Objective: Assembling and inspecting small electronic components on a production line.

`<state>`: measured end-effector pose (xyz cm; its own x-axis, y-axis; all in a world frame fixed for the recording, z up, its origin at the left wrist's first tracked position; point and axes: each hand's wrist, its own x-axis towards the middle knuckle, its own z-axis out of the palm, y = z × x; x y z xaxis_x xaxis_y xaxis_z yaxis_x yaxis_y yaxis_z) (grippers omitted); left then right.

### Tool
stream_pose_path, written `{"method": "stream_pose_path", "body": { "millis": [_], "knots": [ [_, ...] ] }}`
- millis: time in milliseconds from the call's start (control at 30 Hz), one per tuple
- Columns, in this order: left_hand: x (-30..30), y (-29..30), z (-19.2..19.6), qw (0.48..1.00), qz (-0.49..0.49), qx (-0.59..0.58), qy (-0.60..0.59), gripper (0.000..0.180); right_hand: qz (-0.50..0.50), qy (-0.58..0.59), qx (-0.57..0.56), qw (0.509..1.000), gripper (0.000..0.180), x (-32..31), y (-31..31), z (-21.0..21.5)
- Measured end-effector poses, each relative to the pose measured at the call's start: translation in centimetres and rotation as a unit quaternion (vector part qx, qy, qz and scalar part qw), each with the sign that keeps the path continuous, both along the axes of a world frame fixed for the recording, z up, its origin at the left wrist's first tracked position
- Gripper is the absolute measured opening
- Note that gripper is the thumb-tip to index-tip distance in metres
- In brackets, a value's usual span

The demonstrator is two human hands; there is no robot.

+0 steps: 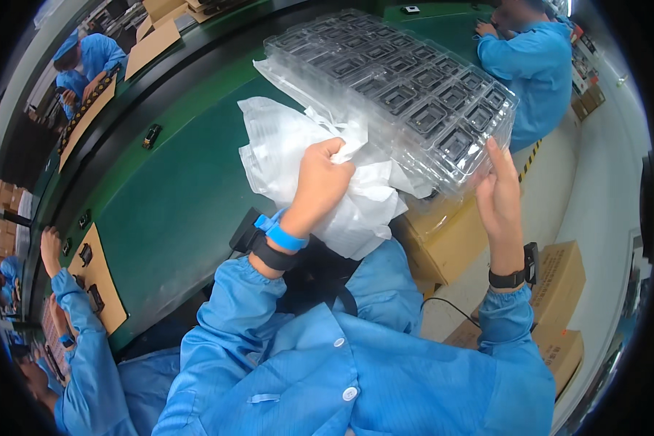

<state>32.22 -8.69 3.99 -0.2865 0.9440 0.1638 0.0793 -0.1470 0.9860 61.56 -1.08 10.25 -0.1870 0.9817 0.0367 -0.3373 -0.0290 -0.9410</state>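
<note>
At the far left, a co-worker in a blue smock [87, 312] reaches a bare arm over a flat brown cardboard sheet [111, 301] that carries small black parts [86, 254]. Farther back, another co-worker in blue clothing and a blue cap [102, 58] bends over a long cardboard strip [94, 116] bearing a row of dark pieces. To the right of that strip, a small black device [151, 136] lies on the long green-topped counter [174, 196]. Near the middle, the person's left hand [323, 182], with a bright blue band [280, 232] at its wrist, is closed in a fist on a crumpled, translucent white plastic sheet [276, 138], pinching a gathered fold. Just beyond and to the right, a clear plastic tray with rows of square pockets [389, 73] slants over the counter's right edge, its near end above a yellowish-brown cardboard box [450, 243]. The person's right hand [498, 196] touches the tray's near right corner, index finger extended along the edge; whether the thumb pinches it cannot be told. Behind the tray stands a third co-worker in blue [534, 65]. Brown cartons [559, 287] sit lower right.
</note>
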Motion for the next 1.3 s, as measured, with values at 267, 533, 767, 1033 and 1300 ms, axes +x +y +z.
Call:
{"method": "stream_pose_path", "body": {
  "millis": [267,533,767,1033,1300],
  "knots": [
    [-6.0,-3.5,2.6,0.995,0.081,0.001,0.062,0.018,-0.032,0.186,-0.047,0.981,0.051,-3.1,-0.9,-0.1],
    [-13.1,-4.7,4.5,0.970,0.220,0.010,-0.101,0.016,-0.060,0.293,-0.077,0.951,0.042,-5.1,-0.8,-2.0],
    [-30.6,-9.7,2.4,0.926,0.264,0.106,-0.250,0.023,-0.061,0.340,-0.082,0.935,0.044,-4.8,-0.2,-3.2],
    [-43.1,-21.2,3.4,0.914,0.371,0.152,0.056,0.035,-0.047,0.361,-0.089,0.927,0.048,-5.0,0.8,-4.2],
    [-41.4,-31.8,9.9,0.862,0.423,0.279,0.017,0.034,-0.036,0.262,-0.088,0.960,0.047,-5.4,0.2,-7.7]
  ]
}}
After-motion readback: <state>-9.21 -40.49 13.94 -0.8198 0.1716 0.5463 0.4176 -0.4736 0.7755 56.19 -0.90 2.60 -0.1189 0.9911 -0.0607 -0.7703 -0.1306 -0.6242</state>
